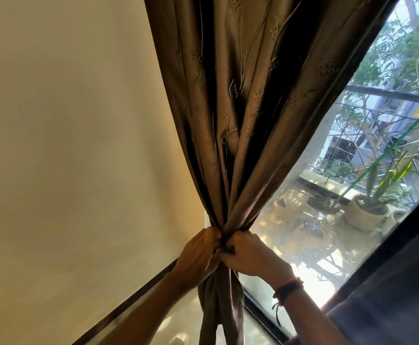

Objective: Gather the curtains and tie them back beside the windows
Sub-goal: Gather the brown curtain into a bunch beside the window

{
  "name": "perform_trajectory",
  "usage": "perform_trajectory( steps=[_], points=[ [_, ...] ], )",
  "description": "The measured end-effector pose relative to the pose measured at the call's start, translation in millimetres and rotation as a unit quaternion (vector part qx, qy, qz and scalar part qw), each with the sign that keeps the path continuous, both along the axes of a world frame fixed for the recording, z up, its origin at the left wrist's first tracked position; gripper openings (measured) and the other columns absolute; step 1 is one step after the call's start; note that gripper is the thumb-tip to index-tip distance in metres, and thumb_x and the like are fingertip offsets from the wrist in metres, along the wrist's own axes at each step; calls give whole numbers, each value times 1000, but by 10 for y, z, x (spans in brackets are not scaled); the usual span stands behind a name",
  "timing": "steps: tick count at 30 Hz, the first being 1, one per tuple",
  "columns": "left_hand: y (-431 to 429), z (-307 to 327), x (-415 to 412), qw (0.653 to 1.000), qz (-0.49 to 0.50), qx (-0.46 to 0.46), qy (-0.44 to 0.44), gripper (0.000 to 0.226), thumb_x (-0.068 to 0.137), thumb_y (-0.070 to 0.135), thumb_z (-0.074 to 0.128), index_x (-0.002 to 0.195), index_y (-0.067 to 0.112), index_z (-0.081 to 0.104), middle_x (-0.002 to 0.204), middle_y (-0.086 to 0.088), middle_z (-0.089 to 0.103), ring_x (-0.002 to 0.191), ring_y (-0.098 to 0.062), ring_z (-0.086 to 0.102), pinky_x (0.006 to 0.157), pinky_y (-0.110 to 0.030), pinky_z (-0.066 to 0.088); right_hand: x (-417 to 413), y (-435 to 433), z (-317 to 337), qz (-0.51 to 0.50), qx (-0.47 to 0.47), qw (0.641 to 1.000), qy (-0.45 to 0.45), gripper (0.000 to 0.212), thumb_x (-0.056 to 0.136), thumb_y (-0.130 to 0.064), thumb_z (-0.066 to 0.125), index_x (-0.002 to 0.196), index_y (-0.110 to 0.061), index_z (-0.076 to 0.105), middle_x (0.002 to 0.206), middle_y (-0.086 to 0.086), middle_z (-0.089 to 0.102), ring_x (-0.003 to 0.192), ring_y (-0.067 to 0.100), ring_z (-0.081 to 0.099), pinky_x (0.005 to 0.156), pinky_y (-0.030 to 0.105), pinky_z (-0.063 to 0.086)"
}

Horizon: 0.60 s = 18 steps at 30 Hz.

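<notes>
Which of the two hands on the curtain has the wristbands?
The right hand, gripping the gathered curtain on the side towards the window: dark and red bands circle its wrist. The left hand, nearer the wall, has a bare wrist.

The curtain (241, 108) hangs between the wall (66, 145) on the left and the window (310, 235) on the right. Its folds are drawn together low down into one bunch. The left hand (198, 255) grips that bunch from the left and the right hand (250, 255) from the right, the two just beside each other. Below them the rest of the curtain hangs in front of the window's lower frame. A wristband (288, 287) sits on the right wrist. Behind the glass, at far right, a potted plant (368, 212) stands on the floor outside, with a railing (377, 125) behind it.
</notes>
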<state>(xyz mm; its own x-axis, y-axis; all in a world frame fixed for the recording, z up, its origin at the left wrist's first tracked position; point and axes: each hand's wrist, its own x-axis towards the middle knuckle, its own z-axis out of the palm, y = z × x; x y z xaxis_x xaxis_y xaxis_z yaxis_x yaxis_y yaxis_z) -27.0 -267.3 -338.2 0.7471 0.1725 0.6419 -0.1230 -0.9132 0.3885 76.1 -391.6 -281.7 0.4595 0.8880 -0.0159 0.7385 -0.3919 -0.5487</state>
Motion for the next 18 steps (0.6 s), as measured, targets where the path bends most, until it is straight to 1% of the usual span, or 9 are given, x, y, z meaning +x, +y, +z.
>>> perform_trajectory(
  steps=[3,6,7,9,10,12,14,16,18],
  points=[
    [10,-30,-11,999,17,27,42,17,86,24,67,81,12,57,66,-2,61,55,-13,57,55,-16,47,41,1,-2,0,-16,999,37,34,86,-30,60,55,-26,44,53,-8,49,47,3,50,49,6,34],
    [62,-16,3,991,43,-33,122,21,86,25,68,72,10,59,63,-1,62,53,-20,58,52,-23,48,53,-4,-56,-10,-14,997,81,29,86,-31,57,59,-24,49,58,-6,52,53,4,52,52,10,36],
    [79,-19,-14,986,42,-62,149,19,85,31,65,72,17,60,64,4,63,56,-17,59,54,-18,46,52,-7,-76,-12,-11,996,91,27,86,-30,56,61,-22,51,60,-4,54,55,6,53,53,12,37],
    [121,-38,-54,978,52,-100,177,11,80,46,59,72,38,58,64,19,60,59,0,58,55,-4,36,61,-12,-104,-17,-4,992,122,23,86,-25,55,66,-13,58,65,3,59,59,8,55,56,16,42],
    [137,-52,-68,974,53,-115,188,10,77,55,60,75,45,57,67,25,60,64,7,57,55,-3,38,74,-17,-121,-22,1,990,141,21,85,-23,55,67,-13,59,65,1,59,59,7,55,57,17,43],
    [141,-77,-88,970,40,-125,205,35,67,72,67,86,43,61,78,29,62,74,18,56,64,0,42,96,-32,-162,-24,12,986,163,26,83,-19,56,57,-25,56,56,-11,55,55,2,54,54,13,41],
    [116,-76,-76,968,40,-126,215,57,62,82,63,96,36,63,83,33,60,79,22,54,68,3,40,114,-42,-180,-22,22,985,172,30,82,-19,58,54,-29,55,55,-13,55,54,-1,54,52,9,41],
    [92,-44,-60,966,30,-145,213,51,69,78,61,100,36,63,81,35,58,81,23,54,69,5,39,142,-64,-194,-22,36,984,176,24,85,-23,58,60,-22,58,60,-7,56,58,-1,55,54,9,41],
    [85,2,-42,965,21,-149,213,35,83,63,57,97,32,66,78,27,59,75,22,55,64,3,40,150,-97,-192,-15,50,982,181,25,90,-28,56,67,-19,61,62,-5,57,60,-1,55,55,9,41]
  ],
)
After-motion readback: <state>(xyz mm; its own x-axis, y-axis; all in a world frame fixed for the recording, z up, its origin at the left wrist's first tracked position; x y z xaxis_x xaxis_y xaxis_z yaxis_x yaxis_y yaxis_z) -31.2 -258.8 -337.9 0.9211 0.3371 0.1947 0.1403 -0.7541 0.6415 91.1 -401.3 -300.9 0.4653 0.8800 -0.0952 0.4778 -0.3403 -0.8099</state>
